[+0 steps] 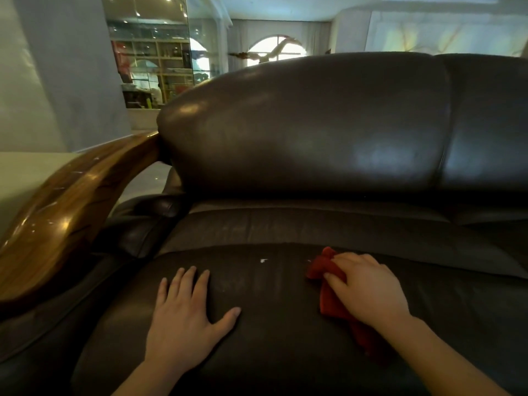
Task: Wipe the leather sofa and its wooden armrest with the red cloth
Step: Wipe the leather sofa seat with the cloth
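Note:
A dark brown leather sofa fills the view, with its seat cushion in front of me. A glossy curved wooden armrest runs along the left side. My right hand presses a crumpled red cloth onto the seat cushion, right of centre; part of the cloth trails under my wrist. My left hand lies flat on the cushion with fingers spread, holding nothing. A small white speck sits on the leather between the hands, near the cushion's back edge.
A second backrest cushion continues to the right. Behind the sofa are a pale wall, a glass partition with shelves and an arched window.

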